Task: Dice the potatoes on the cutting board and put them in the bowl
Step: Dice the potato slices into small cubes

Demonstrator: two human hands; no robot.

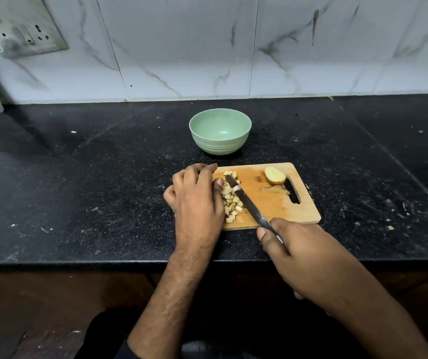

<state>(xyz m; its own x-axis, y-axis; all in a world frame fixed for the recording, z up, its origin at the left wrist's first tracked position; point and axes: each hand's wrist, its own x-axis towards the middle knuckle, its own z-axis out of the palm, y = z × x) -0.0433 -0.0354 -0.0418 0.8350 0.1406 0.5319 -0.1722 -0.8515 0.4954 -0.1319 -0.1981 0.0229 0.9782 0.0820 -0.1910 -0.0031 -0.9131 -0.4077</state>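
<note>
Wooden and pale, a cutting board (pixel 272 203) lies on a black speckled stone table (pixel 78 190), its handle slot at the right end. A person's left hand (pixel 197 198) rests over the board's left edge, fingers curled downward beside a heap of diced potato pieces (pixel 229 200), the thumb tip touching the pile near the blade. The right hand (pixel 303 252), at the table's near edge, is wrapped around the handle of a knife (pixel 246 203) and grips it firmly; the dark blade slants up and left across the board, its tip lying among the far cubes of the heap. 1 halved potato (pixel 274 175), cut face up and skin still on, sits at the board's far right corner, just beside the handle slot. A thin strip of peel (pixel 275 189) lies flat on the wood just in front of it. Behind the board, well apart from the hands, stands a mint-green bowl (pixel 220 130) with ribbed sides, nothing visible inside it. White marble-veined tiles (pixel 233 47) cover the wall at the back, and a grimy switch and socket plate (pixel 23 29) hangs at the upper left. Small pale scraps dot the stone to the right.
</note>
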